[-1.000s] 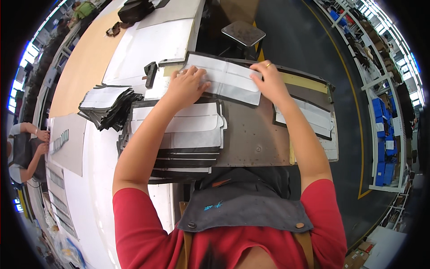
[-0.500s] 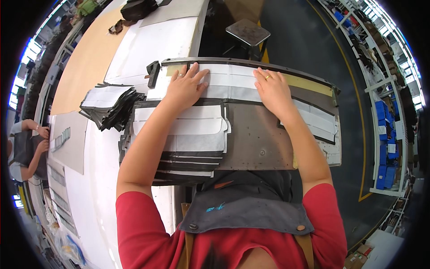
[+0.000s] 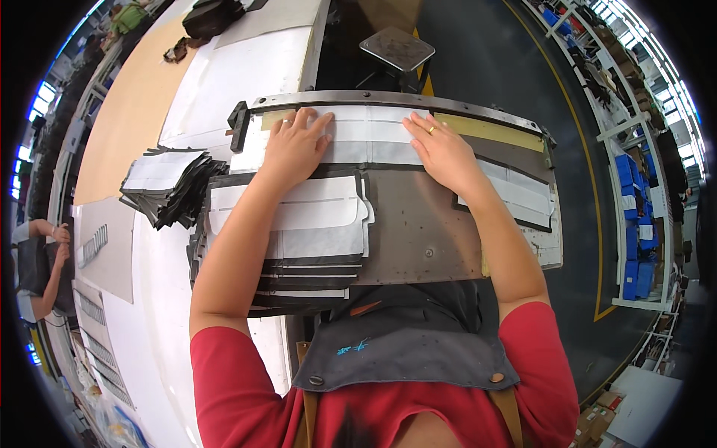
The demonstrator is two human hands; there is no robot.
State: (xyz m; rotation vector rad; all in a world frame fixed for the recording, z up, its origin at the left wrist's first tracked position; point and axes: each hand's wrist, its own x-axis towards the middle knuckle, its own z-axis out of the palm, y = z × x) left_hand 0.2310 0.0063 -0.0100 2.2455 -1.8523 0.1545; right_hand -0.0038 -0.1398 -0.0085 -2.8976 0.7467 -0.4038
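Observation:
A long white sheet with dark edges lies on a brown metal board, its far edge up against a metal bar. My left hand rests flat on the sheet's left part, fingers spread. On its right end lies my right hand, fingers stretched out and fairly close together. Neither hand grips anything. Nearer to me, under my left forearm, sits a stack of similar white, dark-edged pieces. Another such piece lies at the board's right, partly hidden by my right forearm.
A bundle of dark-edged white pieces sits on the white table at left. A yellow strip runs along the bar. Beyond stands a stool. Shelves with blue bins line the right. Another person's hands show far left.
The whole view has shifted slightly, moving the scene left. The metal bar shows a broader, brighter face. Both hands stay flat on the sheet, with little movement across it.

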